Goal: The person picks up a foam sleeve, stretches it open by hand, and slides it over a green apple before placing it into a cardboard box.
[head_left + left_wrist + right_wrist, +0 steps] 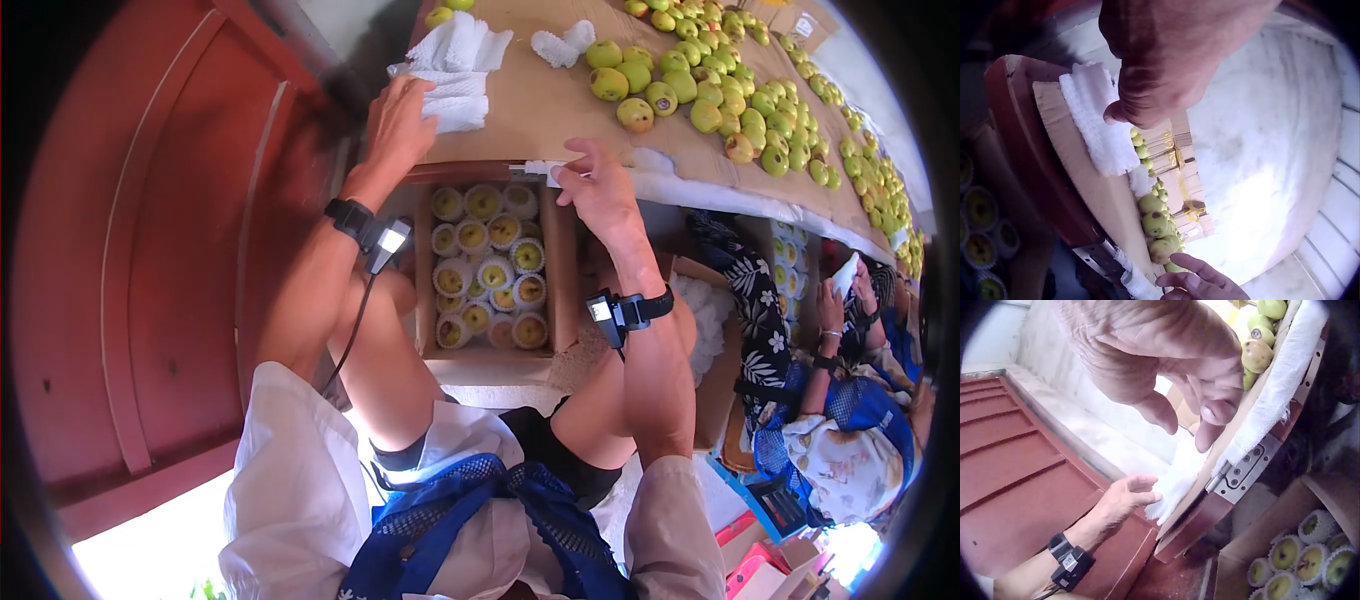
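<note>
White foam net sleeves (460,112) lie in a flat stack on the cardboard-topped table, near its left corner. My left hand (402,118) touches the left side of this stack, thumb and fingertips at its edge. Over the table's front edge hovers my right hand (600,192), its fingers loosely bent and nothing between them. Below, between my knees, an open cardboard box (565,270) holds green-yellow apples (494,272) in foam nets. In the right wrist view, the left hand (1124,503) reaches the foam stack (1175,484) with its thumb and index finger apart.
Many loose apples (705,95) cover the table to the right. A metal hinge (1244,472) and white cloth (1272,400) run along its front edge. A red door (170,250) stands at left. Another person (850,400) sits at right, beside a box of foam nets (705,315).
</note>
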`<state>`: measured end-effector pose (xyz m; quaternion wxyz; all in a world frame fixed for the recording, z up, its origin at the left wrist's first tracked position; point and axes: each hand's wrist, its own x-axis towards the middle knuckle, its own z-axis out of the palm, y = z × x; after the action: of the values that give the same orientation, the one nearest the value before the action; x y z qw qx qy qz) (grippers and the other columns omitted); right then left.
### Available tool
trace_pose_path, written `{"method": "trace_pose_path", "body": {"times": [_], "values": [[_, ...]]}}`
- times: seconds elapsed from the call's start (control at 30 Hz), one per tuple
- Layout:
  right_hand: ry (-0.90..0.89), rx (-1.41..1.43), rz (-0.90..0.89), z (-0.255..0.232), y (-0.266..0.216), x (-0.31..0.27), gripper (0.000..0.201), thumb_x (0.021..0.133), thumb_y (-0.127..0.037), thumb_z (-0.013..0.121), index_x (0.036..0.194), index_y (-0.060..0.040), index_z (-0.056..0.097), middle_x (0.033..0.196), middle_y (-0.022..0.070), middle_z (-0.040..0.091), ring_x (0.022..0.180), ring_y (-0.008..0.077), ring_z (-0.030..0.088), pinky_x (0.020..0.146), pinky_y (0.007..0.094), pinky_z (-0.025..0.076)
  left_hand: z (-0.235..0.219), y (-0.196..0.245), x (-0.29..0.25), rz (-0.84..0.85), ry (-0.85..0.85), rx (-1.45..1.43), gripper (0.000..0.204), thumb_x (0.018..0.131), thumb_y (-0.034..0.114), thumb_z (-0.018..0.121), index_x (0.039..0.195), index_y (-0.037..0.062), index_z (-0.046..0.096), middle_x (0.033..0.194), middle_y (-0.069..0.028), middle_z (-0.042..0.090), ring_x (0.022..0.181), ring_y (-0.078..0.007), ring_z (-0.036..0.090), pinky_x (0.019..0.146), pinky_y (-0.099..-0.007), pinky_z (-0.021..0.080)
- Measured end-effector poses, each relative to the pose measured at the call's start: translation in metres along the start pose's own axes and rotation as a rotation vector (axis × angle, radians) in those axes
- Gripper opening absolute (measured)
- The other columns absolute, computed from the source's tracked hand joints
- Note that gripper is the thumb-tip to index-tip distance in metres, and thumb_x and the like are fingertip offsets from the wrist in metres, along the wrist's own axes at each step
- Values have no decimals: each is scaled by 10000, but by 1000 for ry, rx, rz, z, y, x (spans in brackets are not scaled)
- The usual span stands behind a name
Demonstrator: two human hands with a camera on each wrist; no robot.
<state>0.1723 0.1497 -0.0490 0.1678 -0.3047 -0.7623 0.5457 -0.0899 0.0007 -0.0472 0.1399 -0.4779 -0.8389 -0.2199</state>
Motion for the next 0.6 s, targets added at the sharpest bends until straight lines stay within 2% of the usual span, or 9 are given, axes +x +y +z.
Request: {"method": "trace_pose_path", "body": {"times": [0.17,0.3,0.37,0.47,0.6], "values": [[-3,-18,11,-3,-3,0,493,927,-157,671,1357,26,515,1014,159,699,733,190,700,732,331,554,-5,0,2,-23,42,-60,418,829,149,777,1221,105,640,1282,-143,606,1179,-362,598,989,-441,490],[17,37,19,-18,-1,5,497,921,-162,677,1352,32,523,1027,165,700,725,186,705,666,319,540,-29,19,4,-44,113,-234,341,859,143,748,1187,94,669,1253,-126,629,1178,-322,618,988,-407,492],[41,73,30,-33,2,5,502,913,-159,682,1350,34,528,1025,160,700,718,181,706,615,300,524,-43,30,3,-40,119,-295,309,877,144,734,1177,86,683,1255,-113,640,1188,-287,627,996,-386,488],[30,104,37,-66,-4,0,501,904,-152,681,1345,33,537,1011,142,700,704,168,701,556,267,486,-65,53,-2,-118,65,-489,309,895,153,734,1193,82,687,1255,-98,655,1202,-238,630,999,-358,485],[-96,-27,-15,-118,-32,-18,437,935,-184,642,1323,6,577,1015,73,701,747,131,672,527,229,457,-78,70,-10,-121,-10,-733,296,924,142,715,1200,42,681,1282,-93,662,1230,-201,614,1020,-334,472]]}}
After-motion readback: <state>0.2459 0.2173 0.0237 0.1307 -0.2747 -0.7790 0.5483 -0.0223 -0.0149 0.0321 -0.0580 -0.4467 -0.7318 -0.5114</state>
